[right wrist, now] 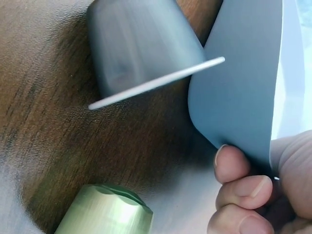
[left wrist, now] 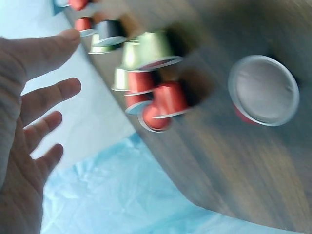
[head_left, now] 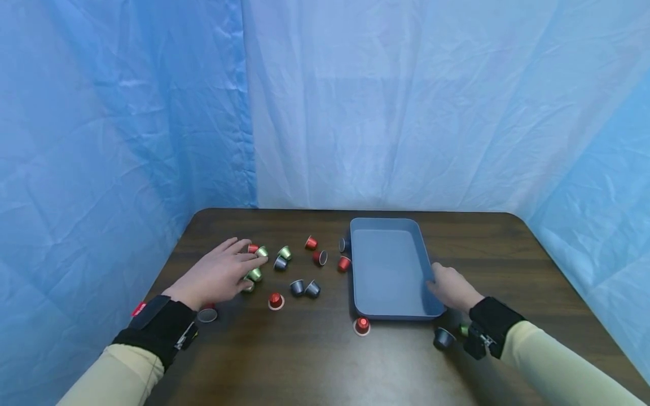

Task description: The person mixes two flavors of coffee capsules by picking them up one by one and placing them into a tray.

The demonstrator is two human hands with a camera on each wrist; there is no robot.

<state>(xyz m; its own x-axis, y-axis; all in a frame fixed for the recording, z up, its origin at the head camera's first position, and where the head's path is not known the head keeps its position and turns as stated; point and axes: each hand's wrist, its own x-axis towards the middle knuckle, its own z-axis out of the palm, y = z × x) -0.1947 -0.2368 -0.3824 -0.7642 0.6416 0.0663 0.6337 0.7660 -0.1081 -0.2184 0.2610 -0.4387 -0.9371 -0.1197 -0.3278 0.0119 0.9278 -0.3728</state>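
My right hand (head_left: 452,287) grips the right rim of a blue-grey tray (head_left: 391,265); in the right wrist view its curled fingers (right wrist: 243,190) lie against the outer wall, with the thumb side over the rim. Inside the tray I see no capsules. On the left, my left hand (head_left: 215,273) hovers with spread fingers over a cluster of green coffee capsules (head_left: 255,274) and red capsules (head_left: 253,248), holding nothing. Beside the left wrist a red capsule (left wrist: 263,90) lies with its foil lid showing.
Dark capsules (head_left: 304,288) and red capsules (head_left: 320,257) are scattered between the left hand and the tray. A red capsule (head_left: 362,326) stands at the tray's near edge. A dark capsule (head_left: 444,338) and a green capsule (right wrist: 107,212) lie near the right wrist. Blue sheeting (head_left: 381,113) surrounds the wooden table.
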